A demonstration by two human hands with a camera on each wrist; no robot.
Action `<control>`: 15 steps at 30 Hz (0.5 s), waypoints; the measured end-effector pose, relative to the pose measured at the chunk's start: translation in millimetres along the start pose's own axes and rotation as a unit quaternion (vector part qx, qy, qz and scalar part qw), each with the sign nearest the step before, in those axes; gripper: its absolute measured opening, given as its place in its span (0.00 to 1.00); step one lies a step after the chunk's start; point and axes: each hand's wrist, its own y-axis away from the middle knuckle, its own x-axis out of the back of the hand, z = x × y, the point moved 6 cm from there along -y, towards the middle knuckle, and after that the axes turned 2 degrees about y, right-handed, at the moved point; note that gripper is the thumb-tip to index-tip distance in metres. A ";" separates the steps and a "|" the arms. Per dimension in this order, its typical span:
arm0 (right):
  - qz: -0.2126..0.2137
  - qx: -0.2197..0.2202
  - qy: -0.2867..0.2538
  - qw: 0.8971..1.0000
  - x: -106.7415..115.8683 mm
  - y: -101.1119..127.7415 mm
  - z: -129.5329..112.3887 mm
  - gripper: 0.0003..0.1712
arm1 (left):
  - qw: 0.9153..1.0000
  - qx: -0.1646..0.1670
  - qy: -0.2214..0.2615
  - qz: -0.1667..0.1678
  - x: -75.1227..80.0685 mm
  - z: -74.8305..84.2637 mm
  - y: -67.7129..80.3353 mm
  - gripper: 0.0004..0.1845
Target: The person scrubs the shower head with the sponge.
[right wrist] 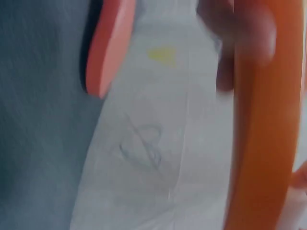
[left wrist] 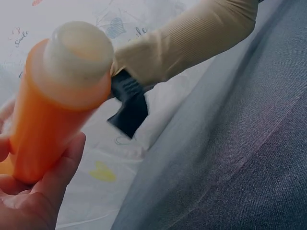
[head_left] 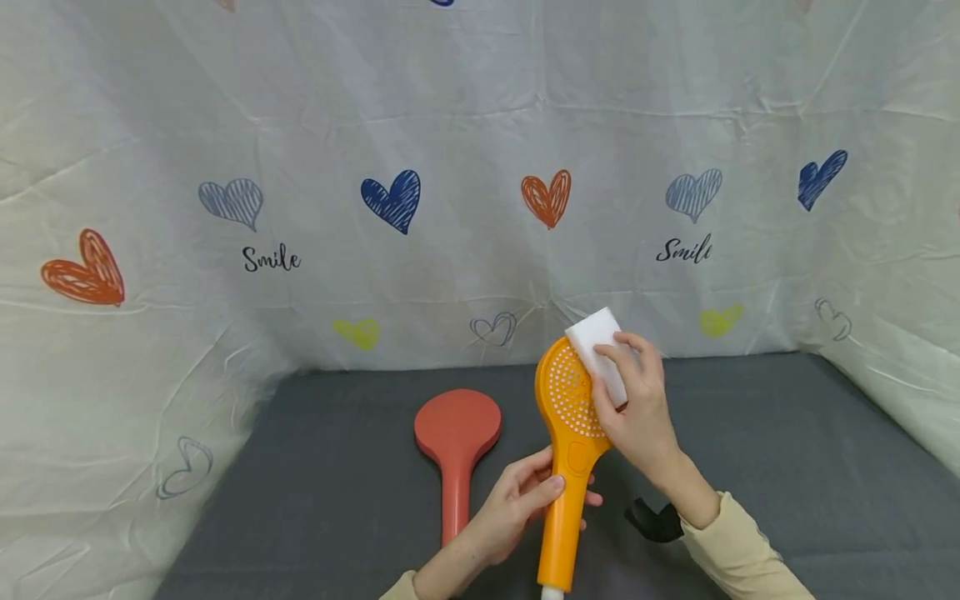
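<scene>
Shower head: orange shower head [head_left: 567,433] held upright above the grey desk [head_left: 787,467], its round perforated face toward the camera and its handle pointing down.
Left hand: left hand [head_left: 517,504] is curled round the orange handle just below the face, thumb across the front; in the left wrist view the handle's pale end cap [left wrist: 79,48] points at the lens, with the thumb alongside the handle.
Right hand: right hand [head_left: 637,408] pinches a white sponge block [head_left: 600,354] and holds it against the upper right edge of the perforated face.
Sponge: tilted, its upper end sticking out above the fingers, its lower end touching the shower head.
Second shower head: red shower head [head_left: 455,454] lies flat on the desk, just left of the orange one, back side up, handle toward the person.
Sleeves: cream sleeve [head_left: 738,554] on the right arm, with a black strap [head_left: 656,521] at the wrist.
Backdrop: white cloth [head_left: 465,167] printed with coloured hearts and the word "Smile" stands behind and at both sides of the desk.
Right wrist view: blurred; only the orange handle [right wrist: 261,143] and the edge of the red head [right wrist: 108,48] can be made out.
</scene>
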 end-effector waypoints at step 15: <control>-0.153 0.179 -0.140 0.962 3.8 69.3 -79.2 0.14 | 0.994 -0.017 0.042 0.104 23.5 6.6 6.2 0.22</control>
